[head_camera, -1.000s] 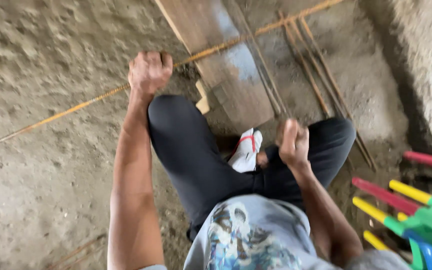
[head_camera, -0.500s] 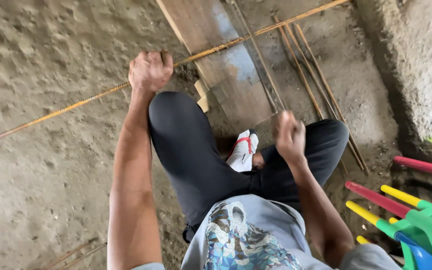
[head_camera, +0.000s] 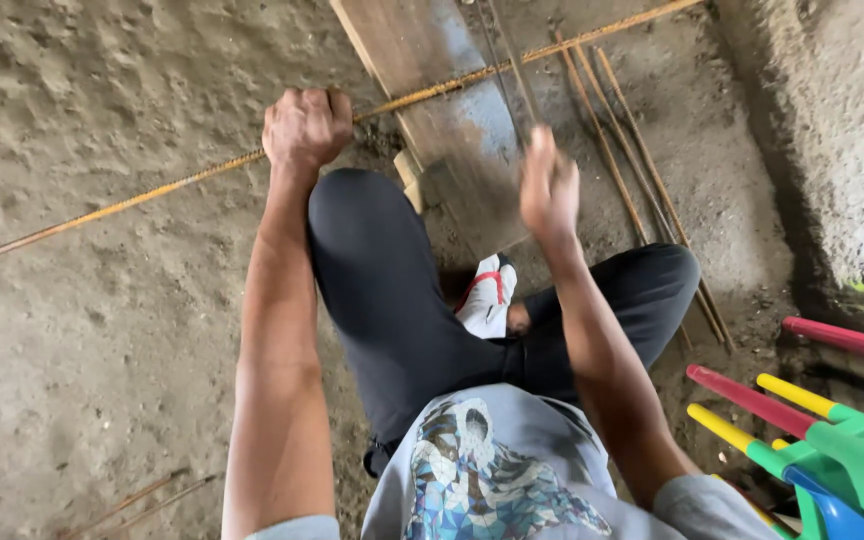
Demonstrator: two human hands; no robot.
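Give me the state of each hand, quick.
Left hand: closed around the long rusty rod.
Right hand: raised and blurred; grip cannot be told.

A rough building site: bare dirt floor point(head_camera: 102, 330), rusty steel rods point(head_camera: 632, 160) lying beside a worn wooden plank point(head_camera: 442, 110).

I'm looking down at a grey T-shirt point(head_camera: 512, 470) with short sleeves and a blue-and-white mosaic graphic on the chest. Below the T-shirt, black trousers point(head_camera: 382, 290) cover both legs. Beside the trousers, one white sandal point(head_camera: 485, 297) with a red strap. Both forearms are bare.
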